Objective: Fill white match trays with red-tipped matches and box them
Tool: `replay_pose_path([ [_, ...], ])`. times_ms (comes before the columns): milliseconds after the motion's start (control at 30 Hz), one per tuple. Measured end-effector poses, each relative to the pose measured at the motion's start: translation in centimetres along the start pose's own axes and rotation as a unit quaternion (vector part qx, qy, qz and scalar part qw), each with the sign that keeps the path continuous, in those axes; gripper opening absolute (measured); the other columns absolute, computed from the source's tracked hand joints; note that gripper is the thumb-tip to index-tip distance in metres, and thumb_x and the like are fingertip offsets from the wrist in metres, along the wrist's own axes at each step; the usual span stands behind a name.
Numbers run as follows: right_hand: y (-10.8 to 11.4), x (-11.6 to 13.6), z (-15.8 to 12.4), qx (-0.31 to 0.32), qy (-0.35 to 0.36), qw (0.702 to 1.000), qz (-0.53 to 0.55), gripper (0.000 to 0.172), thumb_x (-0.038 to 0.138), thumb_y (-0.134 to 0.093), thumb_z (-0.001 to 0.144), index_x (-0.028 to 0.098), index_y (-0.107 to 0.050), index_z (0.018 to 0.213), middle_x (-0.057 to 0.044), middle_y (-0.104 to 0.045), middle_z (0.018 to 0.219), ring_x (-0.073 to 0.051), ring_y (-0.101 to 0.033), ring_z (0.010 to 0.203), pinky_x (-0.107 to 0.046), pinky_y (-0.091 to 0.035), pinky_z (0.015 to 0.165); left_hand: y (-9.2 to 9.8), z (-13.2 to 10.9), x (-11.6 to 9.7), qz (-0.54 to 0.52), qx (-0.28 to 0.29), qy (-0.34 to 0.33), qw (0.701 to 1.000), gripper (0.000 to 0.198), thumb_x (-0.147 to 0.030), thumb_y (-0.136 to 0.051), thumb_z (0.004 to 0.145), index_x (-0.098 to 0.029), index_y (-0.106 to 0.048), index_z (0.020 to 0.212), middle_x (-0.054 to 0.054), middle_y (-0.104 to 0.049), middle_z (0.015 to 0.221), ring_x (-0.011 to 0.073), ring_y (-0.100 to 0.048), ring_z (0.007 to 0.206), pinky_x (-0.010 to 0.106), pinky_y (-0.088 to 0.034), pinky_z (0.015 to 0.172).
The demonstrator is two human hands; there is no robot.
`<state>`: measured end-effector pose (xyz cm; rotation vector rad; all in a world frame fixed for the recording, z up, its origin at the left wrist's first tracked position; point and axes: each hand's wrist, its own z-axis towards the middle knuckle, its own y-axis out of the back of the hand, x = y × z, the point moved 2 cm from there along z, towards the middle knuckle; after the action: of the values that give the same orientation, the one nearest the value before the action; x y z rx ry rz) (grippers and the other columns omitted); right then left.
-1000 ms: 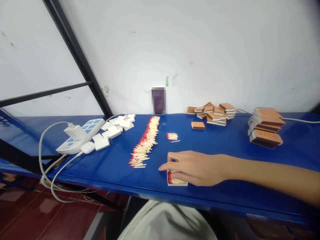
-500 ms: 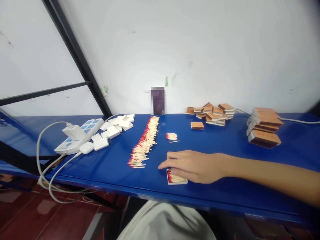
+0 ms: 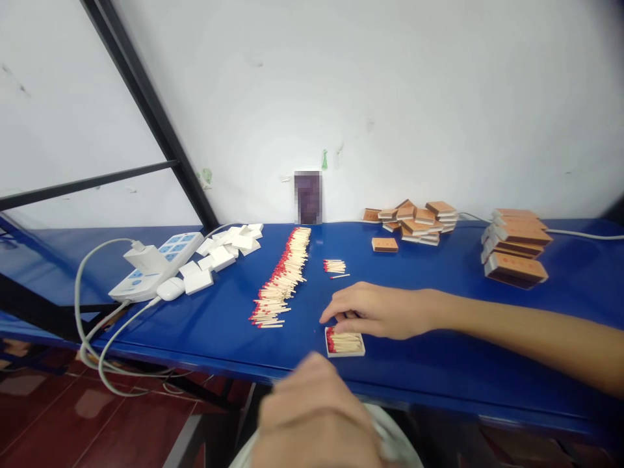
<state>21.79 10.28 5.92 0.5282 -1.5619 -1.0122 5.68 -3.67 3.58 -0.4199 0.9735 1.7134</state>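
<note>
A white matchbox tray point(image 3: 344, 355) filled with red-headed matches lies near the table's front edge. My right hand point(image 3: 373, 311) rests just behind it, fingers loosely bent and pointing left, the thumb at the tray's rear edge; nothing is seen in its grasp. Low in the centre, my left hand point(image 3: 316, 409) is smeared by motion, in front of the tray, and its fingers cannot be made out. Left of the tray runs a long row of loose matches point(image 3: 283, 279). Behind it lie a small group of matches point(image 3: 335, 266) and one single match point(image 3: 340, 276).
White trays point(image 3: 221, 257) lie at the left beside a power strip point(image 3: 156, 270) with cables. Orange matchboxes are piled point(image 3: 419, 222) at the back, one box point(image 3: 385, 245) before them, and more are stacked point(image 3: 517, 247) at the right. A blurred dark rectangle point(image 3: 308, 198) stands against the wall.
My left hand has come into view at the bottom centre. My right hand has drawn back slightly from the tray, uncovering more of its matches.
</note>
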Motion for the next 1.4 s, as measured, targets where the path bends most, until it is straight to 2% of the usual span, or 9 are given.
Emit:
replay_pose_path([
  [67,0.1,-0.1,0.2,-0.006,0.006,1.0,-0.008,0.029,0.027,-0.049,0.098,0.015,-0.068,0.117,-0.009,-0.069,0.104,-0.017,-0.061,0.091,-0.028,-0.046,0.081,1.5,1.1,1.0,-0.004,-0.041,-0.024,0.999,0.014,-0.024,-0.076,0.086,-0.024,-0.062,0.081,0.001,-0.064,0.075,0.0182,-0.06,0.069,0.031,-0.05,0.063],
  [133,0.1,-0.1,0.3,-0.007,0.013,1.0,-0.014,0.027,0.026,-0.049,0.098,0.015,-0.07,0.112,-0.008,-0.07,0.1,-0.015,-0.062,0.086,-0.026,-0.046,0.078,2.8,1.9,2.2,0.039,-0.055,-0.006,0.998,0.016,-0.02,-0.075,0.086,-0.022,-0.062,0.077,0.0,-0.063,0.072,0.0167,-0.059,0.065,0.03,-0.047,0.061],
  [267,0.2,0.0,0.3,-0.007,0.022,0.999,-0.025,0.028,0.024,-0.047,0.098,0.016,-0.072,0.109,-0.008,-0.07,0.095,-0.014,-0.062,0.081,-0.026,-0.046,0.076,4.1,2.3,4.6,0.137,0.005,0.046,0.99,0.015,-0.027,-0.068,0.092,-0.021,-0.065,0.078,0.001,-0.066,0.077,0.0173,-0.06,0.07,0.03,-0.046,0.069],
  [433,0.3,0.4,0.1,-0.008,0.029,0.999,-0.032,0.028,0.024,-0.047,0.098,0.017,-0.071,0.109,-0.007,-0.068,0.092,-0.015,-0.061,0.081,-0.026,-0.045,0.075,4.2,2.0,5.2,0.116,0.052,0.065,0.99,0.012,-0.027,-0.064,0.093,-0.021,-0.068,0.083,0.002,-0.068,0.081,0.0177,-0.062,0.073,0.029,-0.048,0.069],
  [600,0.3,0.3,0.2,0.001,0.021,0.999,-0.039,0.027,0.023,-0.05,0.096,0.015,-0.071,0.112,-0.008,-0.068,0.093,-0.015,-0.06,0.081,-0.026,-0.045,0.073,3.8,2.2,4.3,-0.068,-0.003,0.028,0.997,0.006,-0.02,-0.067,0.091,-0.023,-0.07,0.087,0.002,-0.068,0.075,0.0164,-0.061,0.068,0.029,-0.047,0.066],
  [733,0.3,0.0,0.2,-0.001,0.017,0.999,-0.047,0.028,0.026,-0.049,0.098,0.015,-0.072,0.111,-0.008,-0.07,0.094,-0.015,-0.061,0.082,-0.026,-0.045,0.075,3.1,2.2,3.9,-0.258,-0.047,-0.023,0.965,0.008,-0.029,-0.069,0.091,-0.023,-0.068,0.085,0.001,-0.063,0.064,0.0153,-0.056,0.059,0.03,-0.043,0.059],
  [1033,0.3,0.5,0.0,-0.007,0.011,0.998,-0.064,0.024,0.021,-0.051,0.095,0.016,-0.073,0.102,-0.005,-0.069,0.085,-0.013,-0.059,0.074,-0.024,-0.042,0.07,1.9,2.0,3.2,-0.363,-0.053,-0.024,0.93,0.024,-0.033,-0.071,0.087,-0.02,-0.055,0.073,-0.003,-0.048,0.051,0.0119,-0.043,0.049,0.028,-0.033,0.052],
  [1233,0.4,0.8,0.1,-0.001,0.008,0.997,-0.07,0.017,0.016,-0.054,0.088,0.016,-0.071,0.092,-0.001,-0.06,0.074,-0.011,-0.052,0.064,-0.023,-0.038,0.062,1.8,2.3,3.4,-0.35,-0.033,-0.026,0.936,0.022,-0.031,-0.07,0.086,-0.019,-0.056,0.074,-0.003,-0.049,0.052,0.0113,-0.043,0.05,0.027,-0.034,0.052],
  [1400,0.3,0.7,0.0,0.002,0.023,0.996,-0.085,0.018,0.011,-0.052,0.088,0.016,-0.069,0.087,0.0,-0.059,0.073,-0.011,-0.051,0.066,-0.024,-0.038,0.065,2.9,2.1,4.4,-0.134,-0.021,0.06,0.989,0.009,-0.013,-0.065,0.085,-0.02,-0.063,0.08,0.0,-0.062,0.07,0.0143,-0.056,0.065,0.026,-0.043,0.061],
])
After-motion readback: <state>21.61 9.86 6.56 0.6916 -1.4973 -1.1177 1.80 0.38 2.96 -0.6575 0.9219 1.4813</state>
